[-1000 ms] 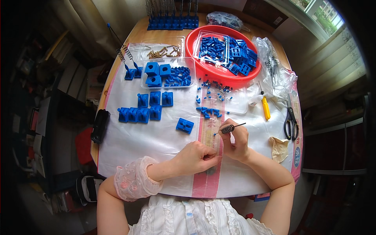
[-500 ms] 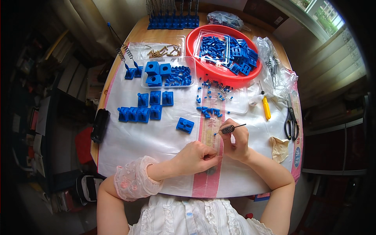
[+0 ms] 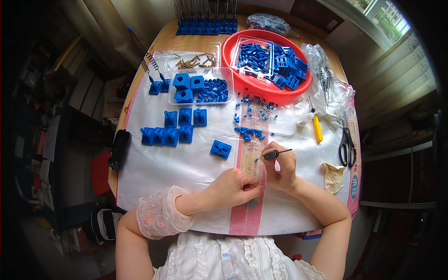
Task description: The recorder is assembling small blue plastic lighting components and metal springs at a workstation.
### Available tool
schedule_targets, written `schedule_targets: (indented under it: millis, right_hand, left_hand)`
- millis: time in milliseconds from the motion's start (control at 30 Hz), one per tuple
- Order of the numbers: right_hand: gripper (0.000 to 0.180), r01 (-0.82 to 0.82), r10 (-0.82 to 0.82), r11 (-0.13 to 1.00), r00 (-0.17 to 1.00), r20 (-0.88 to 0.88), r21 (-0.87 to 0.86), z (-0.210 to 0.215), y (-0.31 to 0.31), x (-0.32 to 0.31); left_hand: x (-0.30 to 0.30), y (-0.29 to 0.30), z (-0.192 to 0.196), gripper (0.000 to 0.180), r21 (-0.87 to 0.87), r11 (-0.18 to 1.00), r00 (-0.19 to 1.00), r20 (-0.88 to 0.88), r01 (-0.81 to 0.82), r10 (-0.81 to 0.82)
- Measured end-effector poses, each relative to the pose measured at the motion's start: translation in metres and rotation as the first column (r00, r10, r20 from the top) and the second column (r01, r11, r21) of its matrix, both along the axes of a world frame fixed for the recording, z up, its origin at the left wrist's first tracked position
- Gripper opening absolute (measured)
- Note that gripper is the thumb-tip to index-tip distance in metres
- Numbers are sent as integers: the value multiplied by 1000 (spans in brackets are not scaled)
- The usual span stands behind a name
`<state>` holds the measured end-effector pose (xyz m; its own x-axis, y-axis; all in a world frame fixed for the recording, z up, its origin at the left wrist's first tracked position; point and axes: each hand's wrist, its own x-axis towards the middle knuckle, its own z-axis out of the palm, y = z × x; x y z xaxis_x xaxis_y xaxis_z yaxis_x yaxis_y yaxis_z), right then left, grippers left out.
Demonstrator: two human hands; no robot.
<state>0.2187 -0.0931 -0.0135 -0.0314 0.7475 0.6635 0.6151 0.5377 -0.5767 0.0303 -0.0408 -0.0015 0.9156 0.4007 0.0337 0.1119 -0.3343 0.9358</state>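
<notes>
My right hand is closed on a black coil spring that has a straight wire end pointing right. A tiny blue tip shows on the other side of those fingers. Close beside it, my left hand is pinched, thumb against fingers; whatever lies in the pinch is hidden or too small to name. A blue base piece with a raised middle lies just beyond my left hand. Small blue cone-shaped parts are scattered beyond my right hand.
Several blue assembled blocks stand at left. Behind are a clear tub of blue parts, brass-coloured screws and a red basin. At right lie a yellow-handled screwdriver, black scissors and a beige scrap.
The wire end of the spring in my right hand has dipped very slightly. Both hands stay in nearly the same place, and the things on the table have not moved.
</notes>
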Motion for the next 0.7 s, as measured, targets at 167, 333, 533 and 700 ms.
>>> schedule_targets:
  millis: [167,333,533,700]
  right_hand:
    - [17,-8,8,1000,1000,3,3,1,0,0]
    - [12,11,-11,1000,1000,-7,-3,-2,0,0]
    - [23,-20,20,1000,1000,17,4,-1,0,1]
    - [23,-26,26,1000,1000,14,4,0,0,0]
  left_hand:
    - [0,0,1,31,-11,1000,1000,14,-4,4]
    - [0,0,1,31,-7,1000,1000,12,-4,4]
    - [0,0,2,33,7,1000,1000,25,-3,3]
    - [0,-2,-1,38,-20,1000,998,61,-17,18]
